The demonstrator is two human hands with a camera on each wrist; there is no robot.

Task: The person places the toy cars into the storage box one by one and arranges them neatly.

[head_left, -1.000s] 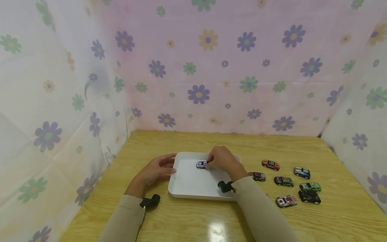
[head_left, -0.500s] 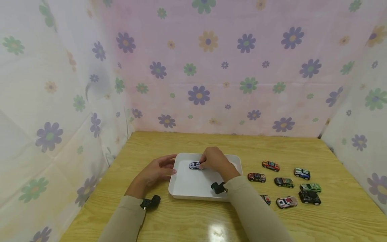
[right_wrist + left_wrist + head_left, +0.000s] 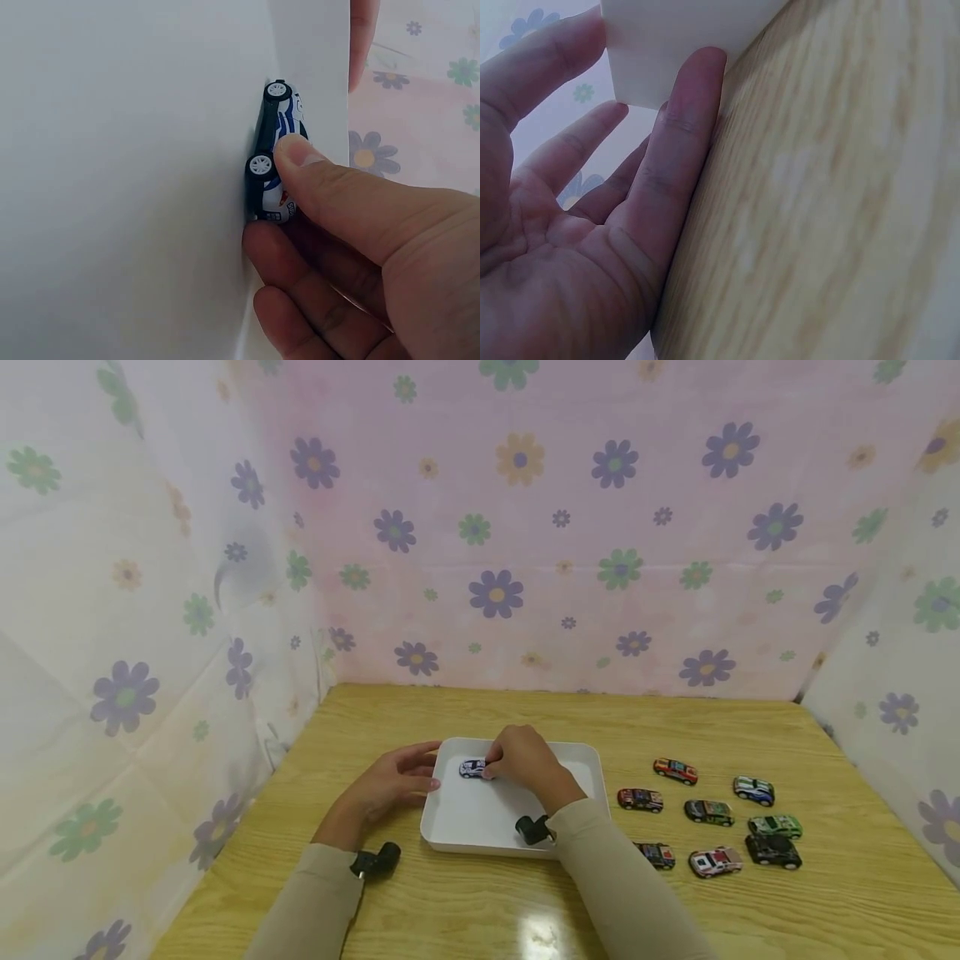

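Note:
Inside the white tray (image 3: 472, 822), a small white-and-blue toy car (image 3: 471, 769) stands on its wheels near the far left corner. My right hand (image 3: 525, 760) pinches its rear part between thumb and fingers. The right wrist view gives a close look at the toy car (image 3: 277, 161), its wheels at the tray's floor and the thumb on its side. My left hand (image 3: 386, 783) is at the tray's left side, fingers extended. Up close in the left wrist view, fingertips of the left hand (image 3: 615, 202) touch the tray's outer wall (image 3: 664, 67).
Several toy cars stand on the wooden table right of the tray, among them a red one (image 3: 676, 770), a green one (image 3: 776, 826), a black one (image 3: 773, 851) and a white-and-red one (image 3: 716, 862). The right sleeve partly covers a dark car (image 3: 658, 856). Flowered cloth (image 3: 562, 527) encloses the table.
My right hand has moved left within the tray, carrying the white-and-blue toy car toward the left wall. The left hand stays at the tray's side.

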